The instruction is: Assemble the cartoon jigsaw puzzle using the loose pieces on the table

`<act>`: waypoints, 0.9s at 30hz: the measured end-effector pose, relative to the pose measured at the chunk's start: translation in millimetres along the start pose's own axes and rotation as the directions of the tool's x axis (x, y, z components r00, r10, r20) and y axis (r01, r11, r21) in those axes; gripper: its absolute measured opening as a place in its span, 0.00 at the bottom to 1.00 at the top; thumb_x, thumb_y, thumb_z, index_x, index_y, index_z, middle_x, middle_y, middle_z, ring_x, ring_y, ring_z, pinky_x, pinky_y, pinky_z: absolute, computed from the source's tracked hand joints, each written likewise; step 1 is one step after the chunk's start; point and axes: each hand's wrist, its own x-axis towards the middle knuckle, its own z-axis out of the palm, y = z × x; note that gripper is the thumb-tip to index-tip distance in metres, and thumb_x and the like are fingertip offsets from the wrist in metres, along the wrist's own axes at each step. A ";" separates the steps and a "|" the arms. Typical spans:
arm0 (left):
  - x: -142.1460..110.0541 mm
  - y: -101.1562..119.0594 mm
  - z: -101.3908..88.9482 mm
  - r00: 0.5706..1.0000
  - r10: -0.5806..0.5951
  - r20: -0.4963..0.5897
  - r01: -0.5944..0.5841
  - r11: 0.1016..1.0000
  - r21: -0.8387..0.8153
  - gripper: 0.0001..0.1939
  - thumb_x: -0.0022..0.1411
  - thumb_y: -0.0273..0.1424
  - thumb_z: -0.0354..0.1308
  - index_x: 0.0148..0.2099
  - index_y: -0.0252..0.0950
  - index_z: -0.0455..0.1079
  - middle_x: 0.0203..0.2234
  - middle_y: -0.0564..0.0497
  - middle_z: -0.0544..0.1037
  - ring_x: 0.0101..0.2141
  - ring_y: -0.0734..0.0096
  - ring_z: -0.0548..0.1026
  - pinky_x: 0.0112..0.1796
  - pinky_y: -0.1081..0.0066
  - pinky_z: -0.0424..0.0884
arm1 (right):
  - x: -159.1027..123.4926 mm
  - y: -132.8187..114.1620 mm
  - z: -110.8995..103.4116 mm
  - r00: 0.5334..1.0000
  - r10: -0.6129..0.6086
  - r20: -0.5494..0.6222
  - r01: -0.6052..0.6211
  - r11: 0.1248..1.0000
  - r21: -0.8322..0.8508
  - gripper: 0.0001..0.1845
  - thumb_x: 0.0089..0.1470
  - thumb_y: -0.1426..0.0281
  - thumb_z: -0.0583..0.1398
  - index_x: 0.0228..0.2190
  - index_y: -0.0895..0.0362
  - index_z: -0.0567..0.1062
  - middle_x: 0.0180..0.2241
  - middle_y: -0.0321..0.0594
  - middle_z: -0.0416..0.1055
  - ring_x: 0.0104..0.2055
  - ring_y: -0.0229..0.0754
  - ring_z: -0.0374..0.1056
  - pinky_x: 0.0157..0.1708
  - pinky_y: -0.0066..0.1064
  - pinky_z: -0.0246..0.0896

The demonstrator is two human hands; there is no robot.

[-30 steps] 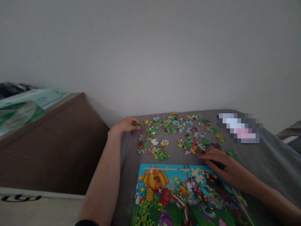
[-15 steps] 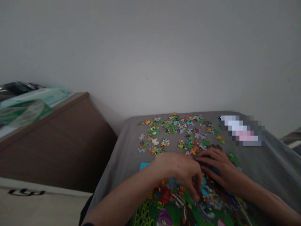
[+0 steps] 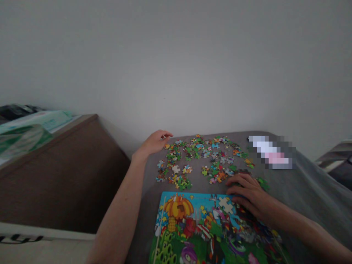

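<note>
A colourful, partly assembled jigsaw puzzle lies on a grey cloth-covered surface in front of me. Several loose puzzle pieces are scattered beyond it. My left hand is stretched out to the far left end of the loose pieces, fingers loosely curled with their tips by a piece; whether it grips one I cannot make out. My right hand rests with fingers spread flat at the puzzle's upper right corner, holding nothing I can see.
A brown cabinet stands to the left with a green-and-white package on top. A blurred-out object lies at the far right of the pieces. A plain wall rises close behind.
My left hand was over the puzzle beside the right hand half a second ago; it has reached back out to the far left pieces. The right hand stayed put.
</note>
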 end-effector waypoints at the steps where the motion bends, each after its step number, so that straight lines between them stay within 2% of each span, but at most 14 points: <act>1: -0.1 -4.6 8.8 0.999 0.009 0.036 -0.011 0.999 0.044 0.18 0.67 0.32 0.50 0.54 0.37 0.75 0.51 0.45 0.77 0.51 0.61 0.72 0.54 0.63 0.65 | -0.6 0.3 0.4 1.000 0.001 0.000 -0.001 1.000 0.002 0.12 0.64 0.66 0.54 0.41 0.50 0.79 0.50 0.46 0.72 0.56 0.53 0.62 0.58 0.53 0.58; 4: -2.0 -7.6 32.5 0.983 0.013 0.182 -0.042 0.987 0.152 0.17 0.64 0.35 0.56 0.52 0.44 0.78 0.53 0.47 0.75 0.54 0.56 0.69 0.58 0.58 0.59 | -1.5 0.4 0.6 1.000 0.006 0.003 -0.006 1.000 0.006 0.13 0.65 0.66 0.54 0.41 0.49 0.78 0.50 0.45 0.72 0.56 0.53 0.63 0.58 0.52 0.58; 6: -3.4 -7.2 39.4 0.973 0.011 0.229 -0.049 0.986 0.158 0.13 0.61 0.37 0.59 0.46 0.48 0.80 0.52 0.50 0.76 0.54 0.54 0.68 0.57 0.56 0.59 | -1.6 0.3 0.2 1.000 0.015 0.006 -0.015 1.000 0.012 0.13 0.65 0.64 0.54 0.41 0.49 0.79 0.49 0.45 0.72 0.56 0.52 0.64 0.58 0.51 0.58; 9: -4.7 -10.8 35.7 0.961 0.010 0.275 -0.049 0.990 0.135 0.08 0.56 0.41 0.63 0.36 0.47 0.82 0.46 0.52 0.80 0.50 0.53 0.71 0.52 0.58 0.63 | -1.7 0.8 -0.3 1.000 0.021 0.019 -0.021 1.000 0.019 0.14 0.65 0.62 0.54 0.41 0.49 0.79 0.49 0.45 0.73 0.56 0.52 0.64 0.57 0.50 0.59; 11: -4.3 -15.5 29.3 0.954 0.012 0.301 -0.046 0.993 0.106 0.08 0.55 0.40 0.63 0.33 0.45 0.81 0.39 0.52 0.82 0.43 0.57 0.74 0.47 0.63 0.66 | -1.9 1.6 -0.2 0.999 0.035 0.025 -0.036 0.999 0.023 0.14 0.65 0.61 0.54 0.41 0.49 0.79 0.50 0.45 0.72 0.56 0.52 0.64 0.57 0.50 0.59; 14: -2.2 -21.8 22.9 0.963 0.002 0.268 -0.021 0.997 0.069 0.12 0.60 0.37 0.57 0.37 0.40 0.81 0.35 0.50 0.83 0.36 0.62 0.77 0.40 0.67 0.69 | -2.8 2.9 0.6 0.998 0.060 0.030 -0.060 0.998 0.025 0.15 0.65 0.60 0.54 0.41 0.49 0.79 0.50 0.46 0.72 0.56 0.53 0.64 0.57 0.52 0.59; 17: 0.2 -23.3 23.9 0.983 -0.016 0.185 0.005 0.998 0.061 0.16 0.64 0.35 0.52 0.46 0.36 0.78 0.41 0.46 0.82 0.39 0.62 0.77 0.41 0.66 0.69 | -3.9 3.5 1.5 0.998 0.065 0.026 -0.066 0.998 0.024 0.15 0.64 0.59 0.55 0.42 0.48 0.80 0.50 0.46 0.73 0.56 0.54 0.65 0.57 0.53 0.59; 19: 1.2 -21.0 29.3 0.986 -0.003 0.164 -0.008 0.998 0.063 0.17 0.65 0.36 0.53 0.50 0.36 0.76 0.44 0.45 0.81 0.42 0.60 0.77 0.43 0.65 0.69 | -4.5 3.6 2.0 0.998 0.057 0.014 -0.058 0.998 0.025 0.15 0.64 0.59 0.55 0.42 0.47 0.80 0.50 0.46 0.73 0.56 0.54 0.65 0.57 0.53 0.60; 24: 2.9 -11.2 52.3 0.982 0.083 0.171 -0.100 0.991 0.092 0.19 0.58 0.43 0.65 0.49 0.40 0.77 0.50 0.45 0.77 0.51 0.54 0.72 0.52 0.61 0.65 | -5.0 3.8 2.2 0.998 0.058 0.009 -0.058 0.998 0.016 0.16 0.65 0.57 0.55 0.43 0.46 0.80 0.50 0.45 0.73 0.56 0.54 0.65 0.58 0.54 0.59; 27: 4.8 -8.1 59.1 0.982 0.119 0.146 -0.135 0.985 0.105 0.13 0.64 0.40 0.59 0.45 0.40 0.79 0.50 0.46 0.77 0.52 0.54 0.71 0.55 0.59 0.62 | -5.2 3.7 1.2 0.998 0.065 0.021 -0.065 0.998 0.008 0.16 0.65 0.57 0.55 0.43 0.46 0.80 0.51 0.45 0.73 0.57 0.54 0.65 0.58 0.55 0.58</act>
